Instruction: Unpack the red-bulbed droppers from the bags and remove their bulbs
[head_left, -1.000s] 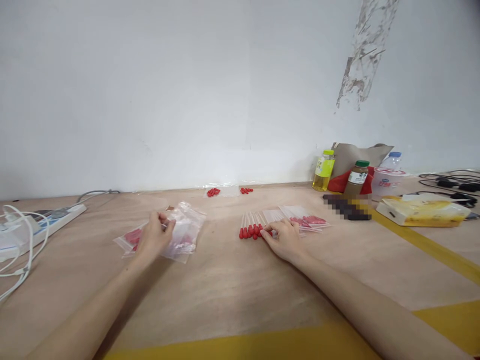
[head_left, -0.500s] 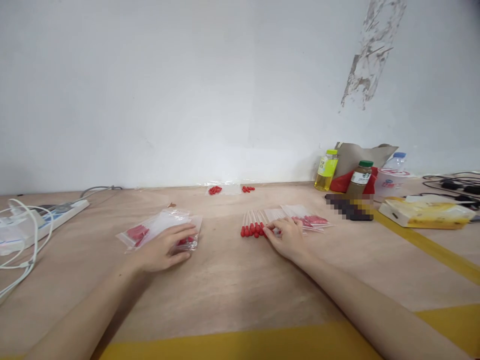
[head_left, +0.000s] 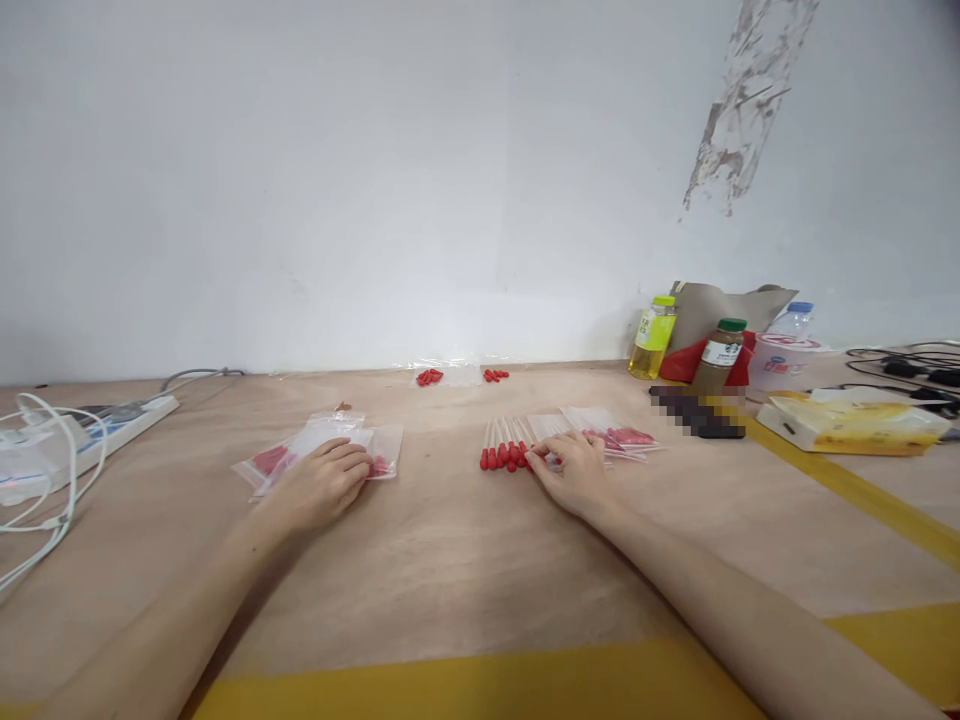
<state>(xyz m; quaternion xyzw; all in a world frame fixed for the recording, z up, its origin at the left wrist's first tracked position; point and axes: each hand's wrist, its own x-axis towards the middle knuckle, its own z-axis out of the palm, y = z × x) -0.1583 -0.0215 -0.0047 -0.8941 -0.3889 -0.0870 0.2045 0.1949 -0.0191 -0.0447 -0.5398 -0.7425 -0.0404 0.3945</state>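
Note:
Flat clear zip bags (head_left: 386, 440) with red pieces inside lie overlapping at the left. My left hand (head_left: 326, 482) rests on them, palm down, fingers stretched close together; its thumb is mostly hidden. A row of thin pale sticks with red rounded heads (head_left: 502, 457) lies on the table right of the middle, heads toward me. My right hand (head_left: 576, 472) is at the row's right end, thumb and forefinger closed at the outermost red head. Beyond and beside that hand are more clear bags (head_left: 630, 440) with red contents, partly covered by it.
Small red pieces on clear plastic (head_left: 430, 377) lie by the wall. To the right stand a yellow drink bottle (head_left: 651, 340), a green-capped bottle (head_left: 720, 357), a tub (head_left: 781, 365) and a tissue pack (head_left: 851, 425). A power strip (head_left: 135, 430) with white cables is at the left.
My left hand has shifted slightly left and away from me over the bags; its thumb has drawn in and its fingers have come together. The right hand has hardly moved.

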